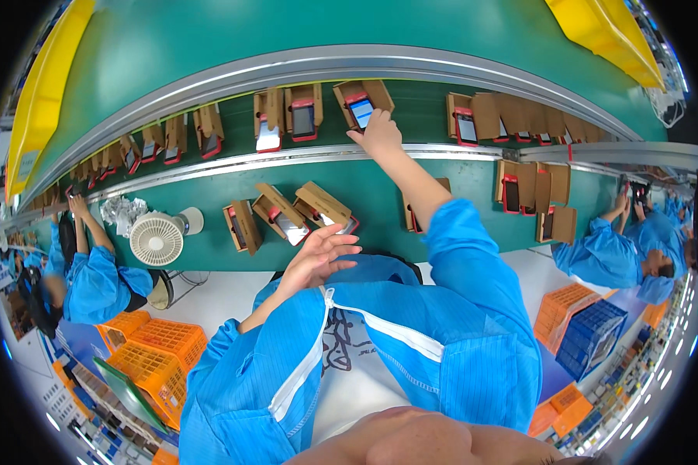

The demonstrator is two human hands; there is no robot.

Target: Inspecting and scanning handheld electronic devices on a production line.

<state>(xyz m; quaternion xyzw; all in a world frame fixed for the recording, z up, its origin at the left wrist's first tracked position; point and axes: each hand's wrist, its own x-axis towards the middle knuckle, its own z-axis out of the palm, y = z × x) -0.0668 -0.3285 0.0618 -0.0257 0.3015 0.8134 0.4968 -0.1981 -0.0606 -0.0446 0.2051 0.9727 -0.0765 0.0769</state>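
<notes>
My right hand [381, 136] reaches across the metal rail to a red-edged handheld device [360, 109] with a lit screen. Its fingers are bent in at the device's lower end, and they hide that part. The device rests against an open brown cardboard box [380, 94] on the conveyor. My left hand [318, 260] is held over the near edge of the table, fingers apart and holding nothing. Just beyond it stands a cardboard box [323, 203] with a device sticking out, beside another open box [275, 205] with a device.
Along the conveyor [419, 116] stand several more boxed devices. A white fan [157, 238] and crumpled clear plastic [122, 213] are on the left of the table. Yellow bins [43, 97] stand at the far corners. Orange crates [159, 349] are on the floor. Co-workers [101, 279] sit on both sides.
</notes>
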